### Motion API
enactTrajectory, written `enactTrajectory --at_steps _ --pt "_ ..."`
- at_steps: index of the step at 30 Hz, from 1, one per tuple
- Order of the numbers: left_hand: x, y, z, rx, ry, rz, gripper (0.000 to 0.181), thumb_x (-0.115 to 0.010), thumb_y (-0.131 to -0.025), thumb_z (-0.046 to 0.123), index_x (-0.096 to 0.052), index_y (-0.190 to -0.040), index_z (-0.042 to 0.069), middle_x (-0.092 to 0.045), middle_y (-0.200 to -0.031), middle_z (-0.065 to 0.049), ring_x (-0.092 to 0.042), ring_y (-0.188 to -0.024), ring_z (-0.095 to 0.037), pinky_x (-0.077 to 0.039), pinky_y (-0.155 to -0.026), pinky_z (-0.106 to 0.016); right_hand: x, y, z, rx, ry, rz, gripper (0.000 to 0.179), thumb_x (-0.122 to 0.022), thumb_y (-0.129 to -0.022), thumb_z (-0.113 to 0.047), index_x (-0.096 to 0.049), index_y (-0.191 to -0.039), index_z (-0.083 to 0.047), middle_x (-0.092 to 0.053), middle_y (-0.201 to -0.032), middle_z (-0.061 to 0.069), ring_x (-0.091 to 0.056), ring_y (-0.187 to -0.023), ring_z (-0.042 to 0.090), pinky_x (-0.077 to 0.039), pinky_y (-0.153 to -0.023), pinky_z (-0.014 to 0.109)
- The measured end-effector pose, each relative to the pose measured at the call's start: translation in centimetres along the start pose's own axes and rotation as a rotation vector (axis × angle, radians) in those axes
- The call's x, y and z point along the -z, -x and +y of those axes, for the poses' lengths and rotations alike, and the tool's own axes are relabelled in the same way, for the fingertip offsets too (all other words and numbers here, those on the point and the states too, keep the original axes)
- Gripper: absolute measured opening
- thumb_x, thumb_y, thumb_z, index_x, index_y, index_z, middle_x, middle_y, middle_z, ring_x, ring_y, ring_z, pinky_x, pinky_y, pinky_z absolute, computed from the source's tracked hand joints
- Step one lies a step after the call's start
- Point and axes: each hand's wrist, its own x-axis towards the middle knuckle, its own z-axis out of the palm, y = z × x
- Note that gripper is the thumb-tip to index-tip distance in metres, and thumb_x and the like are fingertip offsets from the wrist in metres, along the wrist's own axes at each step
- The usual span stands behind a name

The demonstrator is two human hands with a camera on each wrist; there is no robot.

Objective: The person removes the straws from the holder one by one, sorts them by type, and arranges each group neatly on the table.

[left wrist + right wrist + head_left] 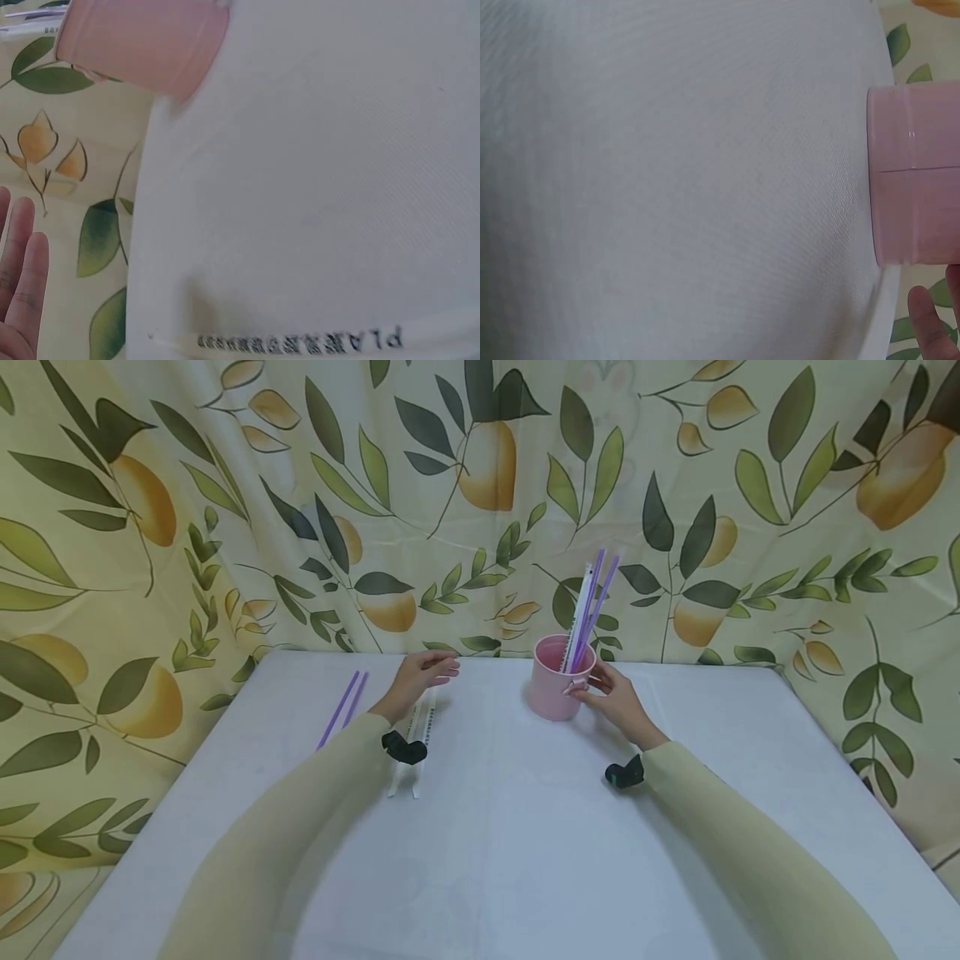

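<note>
My right hand (617, 700) grips the pink bucket (553, 697) at its right side, thumb in front just below the rim. The bucket stands upright near the table's back edge. Two purple straws (597, 602) and a white wrapped straw (578, 610) with dark print lean in it. My left hand (420, 681), fingers extended and holding nothing, is over two white wrapped straws (415, 772), partly hidden by the wrist. Black lettering on a wrapper (300, 345) shows in the left wrist view. Left of that forearm lie two more purple straws (339, 710), their lower ends hidden.
A white cloth covers the table (517, 843). Behind it hangs a curtain (465, 568) with leaves and orange fruit, close to the back edge. Dark wrist bands (405, 748) sit over both sleeves.
</note>
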Motion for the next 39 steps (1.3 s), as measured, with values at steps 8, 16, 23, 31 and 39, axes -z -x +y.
enactTrajectory --at_steps 8,16,23,31,39 --pt "-1.9 -1.6 2.1 -0.021 0.057 0.02 0.035 -0.047 -0.099 0.015 -0.052 -0.125 -0.008 -0.055 -0.124 -0.031 -0.057 -0.114 -0.039 -0.048 -0.101 -0.04 0.1 0.1 0.0 0.009 -0.001 -0.003 0.08 -0.066 -0.089 -0.021 -0.017 -0.151 -0.009 -0.032 -0.15 0.02 -0.033 -0.137 0.037 -0.035 -0.11 0.047" --pt "-4.5 -3.8 4.1 -0.058 0.122 0.021 0.035 -0.049 -0.097 0.013 -0.054 -0.123 -0.009 -0.055 -0.123 -0.033 -0.057 -0.113 -0.042 -0.046 -0.102 -0.045 0.1 0.0 0.2 0.02 0.001 -0.003 0.08 -0.066 -0.088 -0.021 -0.017 -0.15 -0.009 -0.032 -0.15 0.021 -0.033 -0.137 0.038 -0.036 -0.11 0.047" --pt "-6.8 -5.4 5.5 -0.062 0.167 0.019 0.037 -0.05 -0.097 0.013 -0.051 -0.125 -0.011 -0.055 -0.124 -0.032 -0.054 -0.116 -0.044 -0.043 -0.103 -0.05 0.1 0.1 0.0 0.021 -0.008 -0.011 0.08 -0.066 -0.088 -0.02 -0.017 -0.151 -0.01 -0.032 -0.15 0.02 -0.033 -0.138 0.037 -0.035 -0.11 0.047" --pt "-8.8 -6.9 6.4 -0.062 0.159 -0.007 0.036 -0.053 -0.096 0.012 -0.053 -0.125 -0.009 -0.055 -0.127 -0.027 -0.055 -0.117 -0.039 -0.047 -0.101 -0.038 0.3 0.9 -1.7 -0.005 -0.041 -0.015 0.076 -0.064 -0.088 -0.01 -0.019 -0.149 -0.004 -0.03 -0.15 0.023 -0.032 -0.138 0.039 -0.034 -0.111 0.047" --pt "-10.8 -7.9 7.1 -0.041 0.039 0.004 0.033 -0.056 -0.094 0.012 -0.056 -0.124 -0.002 -0.059 -0.123 -0.019 -0.059 -0.113 -0.029 -0.051 -0.097 -0.03 0.2 0.4 -0.7 0.006 -0.046 -0.006 0.077 -0.066 -0.088 -0.014 -0.019 -0.15 -0.009 -0.032 -0.15 0.02 -0.033 -0.138 0.037 -0.034 -0.111 0.047"
